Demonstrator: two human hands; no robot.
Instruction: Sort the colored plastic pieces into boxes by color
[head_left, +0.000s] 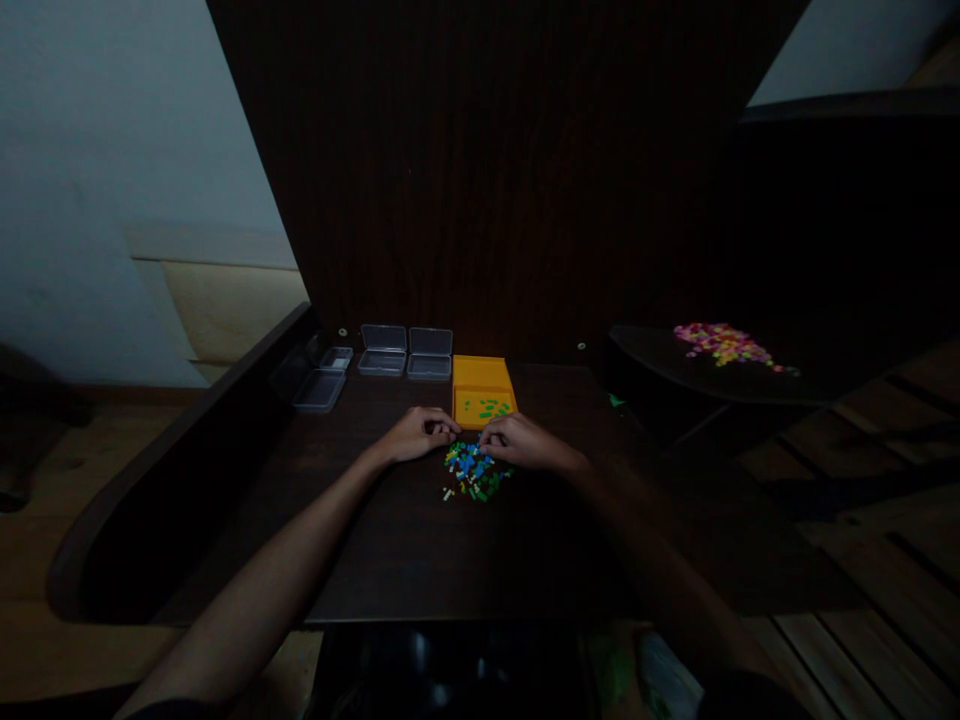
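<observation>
A loose pile of small toy building bricks point(471, 465), mostly blue and green with some white and yellow, lies on the dark wooden table. My left hand point(417, 435) rests at the pile's upper left, its fingers curled and the tips close to the thumb; anything between them is too small to make out. Over the pile's right side is my right hand point(521, 442), fingers bent down and pinched together, their tips partly hidden. Just beyond both hands stands an open yellow plastic box point(481, 372) with several green bricks point(492, 408) in its near half.
Two clear plastic boxes, one left point(382, 350) and one right point(430, 354), stand with lids raised beside the yellow box. Another clear box point(321, 390) lies farther left by the raised side panel point(187, 460). Pink and yellow small pieces point(724, 343) are heaped on a right-hand shelf.
</observation>
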